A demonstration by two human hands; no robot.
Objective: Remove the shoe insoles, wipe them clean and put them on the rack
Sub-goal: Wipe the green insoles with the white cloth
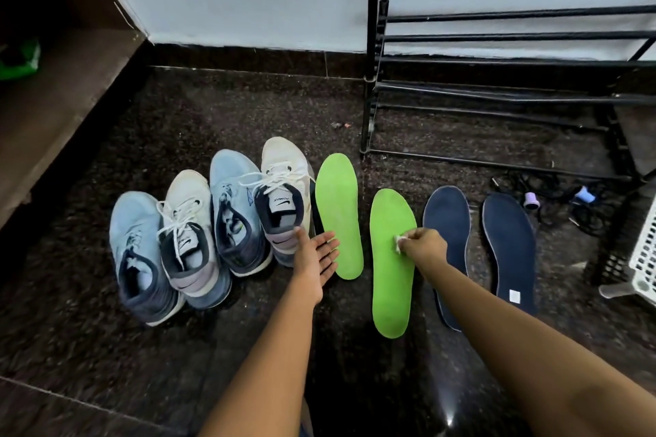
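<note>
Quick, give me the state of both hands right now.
Left hand: open, holding nothing.
Right hand: pinching a white wipe against the nearer green insole.

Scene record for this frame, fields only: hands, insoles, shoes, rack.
left hand: open, palm showing, between the shoes and the left green insole; contact unclear
right hand: pinches a white wipe, held against the right green insole
navy insoles: two, flat on the floor, right of the green ones
shoes: four in a row at left, two blue, two white
rack: black, behind the insoles; no insole on the bars in view
</note>
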